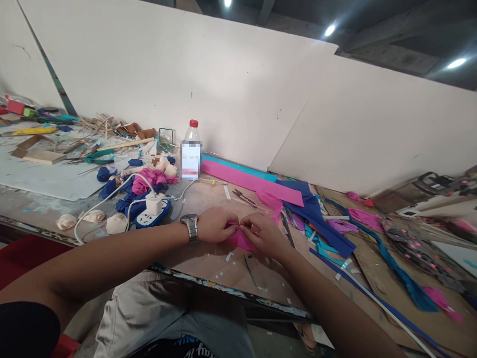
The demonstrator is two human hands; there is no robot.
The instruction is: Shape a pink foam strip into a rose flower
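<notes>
The left hand (216, 224), a watch (192, 227) on its wrist, comes in from the left of the frame; its thumb and fingertips pinch the left part of a piece of pink crepe paper (241, 242) at lower centre. The paper lies directly between the hands, its visible part spreading below the fingertips, and neither hand is clearly nearer. Fingers cover much of it, so I cannot tell its long axis. The right hand (265, 234) pinches the other side, its fingertips meeting or nearly meeting the left's.

Across the paint-marked worktable (208, 261), pliers (97, 158) lie at left, then a power strip (152, 215) and, near centre, a red-capped bottle (191, 159). A folded pink strip (253, 184) slants behind the hands, with snips (245, 198) between. Dark blue paper (328, 223) lies right of centre; a teal strip (395, 276) runs down the right.

White panels (186, 64) stand behind the table; ceiling lights (330, 30) shine at the upper right.
</notes>
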